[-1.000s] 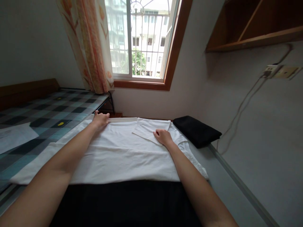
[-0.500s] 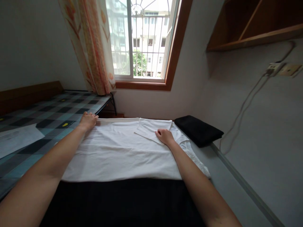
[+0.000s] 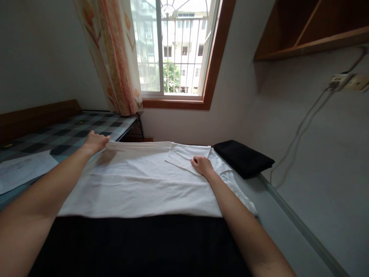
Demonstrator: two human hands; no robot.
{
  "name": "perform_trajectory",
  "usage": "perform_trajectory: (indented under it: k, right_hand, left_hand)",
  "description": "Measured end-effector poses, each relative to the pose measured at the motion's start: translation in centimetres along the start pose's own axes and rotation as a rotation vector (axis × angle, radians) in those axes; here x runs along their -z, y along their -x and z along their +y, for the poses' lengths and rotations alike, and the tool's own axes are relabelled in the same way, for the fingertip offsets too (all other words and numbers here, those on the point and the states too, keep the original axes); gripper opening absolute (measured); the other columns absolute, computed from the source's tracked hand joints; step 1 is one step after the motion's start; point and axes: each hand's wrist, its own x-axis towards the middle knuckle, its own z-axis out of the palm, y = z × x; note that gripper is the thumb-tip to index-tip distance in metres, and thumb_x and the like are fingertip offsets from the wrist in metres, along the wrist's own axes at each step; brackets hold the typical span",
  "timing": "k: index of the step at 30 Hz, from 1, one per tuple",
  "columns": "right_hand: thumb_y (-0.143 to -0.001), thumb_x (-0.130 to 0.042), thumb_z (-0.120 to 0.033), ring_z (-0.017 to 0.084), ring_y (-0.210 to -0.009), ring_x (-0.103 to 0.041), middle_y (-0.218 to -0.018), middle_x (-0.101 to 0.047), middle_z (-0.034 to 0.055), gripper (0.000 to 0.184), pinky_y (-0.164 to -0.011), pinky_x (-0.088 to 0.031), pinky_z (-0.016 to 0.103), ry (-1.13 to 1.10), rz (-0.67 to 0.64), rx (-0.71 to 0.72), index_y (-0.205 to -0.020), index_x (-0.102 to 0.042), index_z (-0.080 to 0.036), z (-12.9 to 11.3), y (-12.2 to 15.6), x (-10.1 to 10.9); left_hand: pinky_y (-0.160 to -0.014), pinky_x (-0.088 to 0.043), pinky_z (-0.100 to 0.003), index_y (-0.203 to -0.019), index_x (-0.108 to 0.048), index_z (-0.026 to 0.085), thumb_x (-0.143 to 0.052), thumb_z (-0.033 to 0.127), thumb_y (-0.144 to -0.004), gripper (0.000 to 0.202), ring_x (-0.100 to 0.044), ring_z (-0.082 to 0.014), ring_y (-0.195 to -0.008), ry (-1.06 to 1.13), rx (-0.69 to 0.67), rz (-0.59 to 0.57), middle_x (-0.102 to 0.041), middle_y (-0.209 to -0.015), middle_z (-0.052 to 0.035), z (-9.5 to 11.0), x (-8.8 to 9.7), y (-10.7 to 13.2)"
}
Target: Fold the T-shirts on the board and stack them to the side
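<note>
A white T-shirt (image 3: 138, 188) lies spread out in front of me, its collar end to the right and one sleeve folded over its far right part. My left hand (image 3: 97, 142) pinches the far left corner of the shirt, pulling that edge taut and a little raised. On the folded sleeve rests my right hand (image 3: 202, 164), its fingers curled in and pressing on the cloth; whether cloth is caught between them I cannot tell. Just beyond the collar sits a folded black cloth (image 3: 243, 158).
To the left is a bed with a checked mattress (image 3: 100, 125), bearing a sheet of paper (image 3: 27, 169). A curtain (image 3: 115, 57) hangs beside the barred window (image 3: 181, 57). At the right are a wooden wall shelf (image 3: 311, 44) and a power socket (image 3: 340, 81) with a cable.
My left hand has moved left, drawing the shirt's far left corner outward and lifting it slightly. The shirt's left side has stretched further left. My right hand stays on the sleeve.
</note>
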Motion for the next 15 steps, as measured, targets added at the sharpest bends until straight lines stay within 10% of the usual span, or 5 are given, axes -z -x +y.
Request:
perform_trajectory:
  k: [7,15]
  right_hand:
    - [-0.096,-0.042,-0.039,0.019,-0.084,-0.066,-0.093,-0.074,0.0085,0.035,-0.066,-0.036,0.025,-0.004,0.007,0.003,-0.088,-0.071,-0.020,-0.1,0.1,0.1]
    - [-0.096,-0.042,-0.038,0.019,-0.085,-0.066,-0.094,-0.074,0.0084,0.035,-0.067,-0.037,0.025,-0.007,0.004,0.002,-0.089,-0.072,-0.021,-0.1,0.1,0.2]
  left_hand:
    - [-0.080,-0.028,-0.031,-0.103,-0.067,0.016,-0.041,0.025,-0.092,0.029,-0.056,-0.0196,-0.092,-0.033,0.159,0.275,-0.066,-0.108,-0.0069,-1.0,0.1,2.5]
    - [-0.067,-0.036,-0.027,-0.108,-0.068,0.025,-0.042,0.030,-0.089,0.033,-0.058,-0.0202,-0.088,0.303,0.304,0.129,-0.063,-0.113,-0.0021,-0.4,-4.6,5.3]
